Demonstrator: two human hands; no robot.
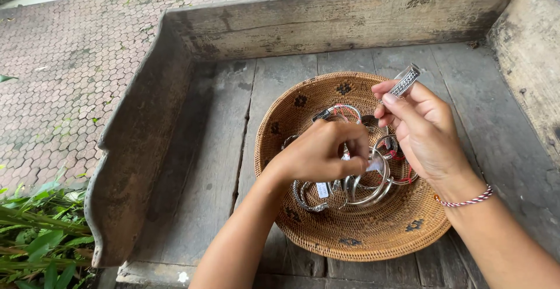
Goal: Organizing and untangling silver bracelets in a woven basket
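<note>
I am watching my right hand (423, 128) pinching a silver bangle (405, 80) upright over the woven basket's (350, 239) far right; my left hand (324, 152), nearer the heap, is closing on the silver bracelets (364, 187) at its middle.

Silver patterned bangle (405, 81) raised; silver bangles (356, 187) heaped in woven basket (350, 236).

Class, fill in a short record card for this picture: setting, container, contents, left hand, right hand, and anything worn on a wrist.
Setting: weathered wooden tray table with raised sides, beside brick paving and green plants
Container: round woven basket with dark motifs
Contents: silver bangles, some with small tags and red threads
Left hand: reaching into the basket, fingers on the bangles
Right hand: holding up a patterned silver bangle in its fingertips
Wrist: red and white cord bracelet on the right wrist
</note>
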